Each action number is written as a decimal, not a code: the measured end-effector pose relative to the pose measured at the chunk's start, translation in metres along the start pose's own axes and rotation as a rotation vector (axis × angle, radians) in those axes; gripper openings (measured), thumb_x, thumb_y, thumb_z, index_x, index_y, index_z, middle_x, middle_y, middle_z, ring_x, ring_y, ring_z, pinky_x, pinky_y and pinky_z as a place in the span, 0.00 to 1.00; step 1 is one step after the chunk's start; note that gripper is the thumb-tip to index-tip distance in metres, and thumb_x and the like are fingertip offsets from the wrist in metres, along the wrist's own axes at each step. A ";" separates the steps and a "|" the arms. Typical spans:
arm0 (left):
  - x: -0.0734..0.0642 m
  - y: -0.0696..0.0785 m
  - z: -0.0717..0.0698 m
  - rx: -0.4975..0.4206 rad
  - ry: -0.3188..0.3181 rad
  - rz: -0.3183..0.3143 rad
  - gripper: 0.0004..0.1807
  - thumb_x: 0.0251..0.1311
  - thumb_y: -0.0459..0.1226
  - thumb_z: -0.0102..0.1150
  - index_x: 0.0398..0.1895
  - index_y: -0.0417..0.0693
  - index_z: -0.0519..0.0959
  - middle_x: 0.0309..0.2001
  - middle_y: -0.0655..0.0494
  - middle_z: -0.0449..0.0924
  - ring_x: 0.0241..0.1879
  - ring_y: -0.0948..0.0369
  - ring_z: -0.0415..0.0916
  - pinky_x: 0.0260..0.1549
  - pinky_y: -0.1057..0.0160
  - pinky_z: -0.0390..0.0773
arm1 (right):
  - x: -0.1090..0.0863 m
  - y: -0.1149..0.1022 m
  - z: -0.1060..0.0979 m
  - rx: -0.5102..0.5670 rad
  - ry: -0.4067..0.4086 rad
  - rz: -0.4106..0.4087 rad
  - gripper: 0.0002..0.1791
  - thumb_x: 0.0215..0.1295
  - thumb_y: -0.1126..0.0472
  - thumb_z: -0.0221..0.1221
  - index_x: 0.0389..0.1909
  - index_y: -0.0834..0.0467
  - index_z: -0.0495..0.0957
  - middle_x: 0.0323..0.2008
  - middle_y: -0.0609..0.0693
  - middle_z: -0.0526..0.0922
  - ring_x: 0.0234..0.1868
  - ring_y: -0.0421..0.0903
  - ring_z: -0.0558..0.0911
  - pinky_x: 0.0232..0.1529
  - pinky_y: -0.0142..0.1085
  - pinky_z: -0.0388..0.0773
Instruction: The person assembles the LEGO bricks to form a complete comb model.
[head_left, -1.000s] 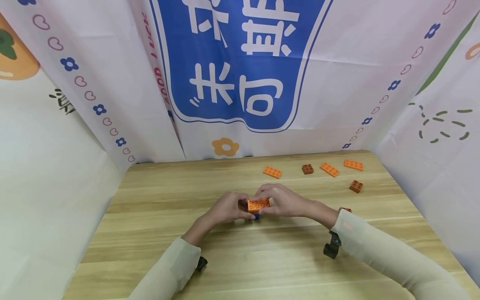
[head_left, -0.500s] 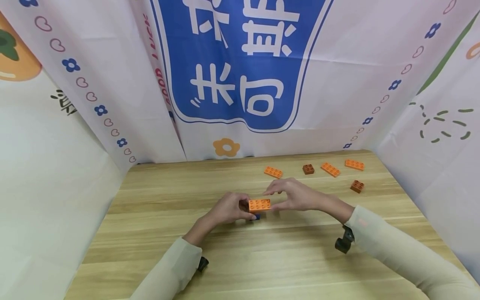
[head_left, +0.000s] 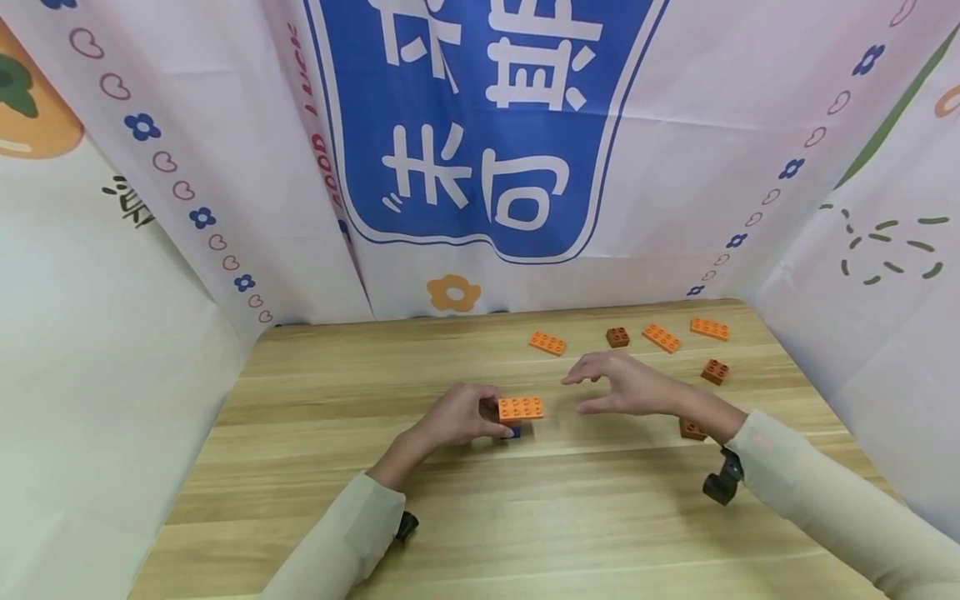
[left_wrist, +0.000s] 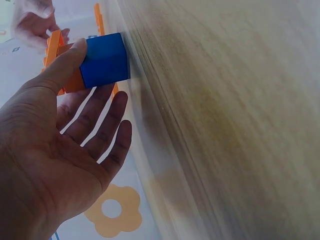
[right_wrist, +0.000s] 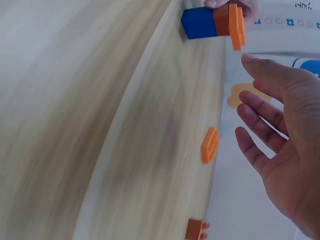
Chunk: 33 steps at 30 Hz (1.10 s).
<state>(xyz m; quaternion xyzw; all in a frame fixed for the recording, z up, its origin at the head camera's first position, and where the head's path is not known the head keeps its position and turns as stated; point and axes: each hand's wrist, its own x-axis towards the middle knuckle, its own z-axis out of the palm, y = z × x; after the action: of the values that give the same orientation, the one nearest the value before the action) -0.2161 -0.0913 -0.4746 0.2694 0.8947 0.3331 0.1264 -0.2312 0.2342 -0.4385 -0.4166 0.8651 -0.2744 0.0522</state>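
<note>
A small stack of toy building bricks stands upright on the table. Its base is a blue block (left_wrist: 105, 60), a brown block (right_wrist: 221, 21) sits above it, and an orange eight-stud plate (head_left: 521, 407) caps it, jutting out to the right. My left hand (head_left: 461, 415) pinches the stack from the left side, its thumb at the seam of brown and blue; in the left wrist view the other fingers spread out behind. To the right of the stack, my right hand (head_left: 626, 387) hovers apart from it, fingers loosely bent with nothing between them.
Loose orange plates (head_left: 547, 342) lie along the back of the wooden table (head_left: 322, 375). Several brown blocks are scattered at the right, including one brown block (head_left: 715, 371) beyond my right wrist and another brown block (head_left: 692, 428) under the forearm. Printed cloth walls (head_left: 675, 183) enclose the table.
My right hand has let go of the orange plate and moved away right and slightly back. The left hand keeps its hold on the stack in the same spot.
</note>
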 end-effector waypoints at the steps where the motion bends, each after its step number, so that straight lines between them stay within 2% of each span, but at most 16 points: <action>1: 0.000 0.000 0.000 0.001 0.001 0.001 0.14 0.56 0.44 0.82 0.35 0.52 0.83 0.38 0.61 0.88 0.38 0.66 0.82 0.43 0.59 0.84 | -0.003 0.002 0.000 -0.001 -0.002 0.009 0.23 0.62 0.61 0.76 0.58 0.62 0.86 0.53 0.54 0.87 0.53 0.54 0.86 0.49 0.51 0.86; 6: 0.000 -0.001 0.000 0.004 -0.003 0.011 0.14 0.56 0.45 0.82 0.35 0.53 0.83 0.39 0.61 0.88 0.38 0.66 0.81 0.43 0.59 0.83 | -0.017 0.011 -0.001 0.011 -0.004 0.040 0.23 0.62 0.61 0.76 0.57 0.63 0.86 0.54 0.54 0.88 0.52 0.56 0.87 0.50 0.52 0.86; 13: 0.000 -0.001 0.000 0.003 -0.005 0.006 0.14 0.56 0.45 0.82 0.35 0.54 0.83 0.39 0.63 0.88 0.38 0.66 0.80 0.43 0.59 0.82 | -0.037 0.024 -0.003 -0.002 0.019 0.043 0.21 0.62 0.62 0.76 0.55 0.62 0.87 0.52 0.54 0.88 0.49 0.57 0.87 0.47 0.51 0.87; 26: 0.000 -0.002 0.000 0.004 -0.010 -0.009 0.15 0.55 0.46 0.83 0.36 0.54 0.83 0.39 0.63 0.88 0.38 0.67 0.79 0.43 0.60 0.81 | -0.070 0.035 -0.015 -0.029 0.026 0.074 0.22 0.60 0.60 0.78 0.54 0.61 0.87 0.51 0.54 0.88 0.47 0.54 0.87 0.45 0.47 0.86; 30: 0.001 -0.002 0.000 0.009 -0.012 -0.012 0.15 0.55 0.46 0.83 0.36 0.54 0.84 0.39 0.63 0.88 0.38 0.67 0.79 0.43 0.60 0.80 | -0.079 0.039 -0.019 -0.058 0.020 0.108 0.23 0.60 0.56 0.79 0.55 0.59 0.87 0.52 0.51 0.88 0.46 0.52 0.87 0.44 0.47 0.86; 33: 0.001 -0.002 -0.001 0.010 -0.010 -0.010 0.15 0.55 0.46 0.83 0.36 0.55 0.84 0.39 0.64 0.88 0.37 0.67 0.78 0.43 0.61 0.80 | -0.085 0.042 -0.022 -0.077 0.031 0.095 0.25 0.57 0.57 0.80 0.55 0.59 0.87 0.51 0.49 0.88 0.45 0.51 0.87 0.43 0.46 0.86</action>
<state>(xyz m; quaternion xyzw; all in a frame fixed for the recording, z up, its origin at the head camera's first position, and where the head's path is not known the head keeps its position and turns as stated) -0.2176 -0.0922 -0.4753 0.2672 0.8970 0.3268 0.1313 -0.2123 0.3284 -0.4532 -0.3723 0.8946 -0.2447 0.0356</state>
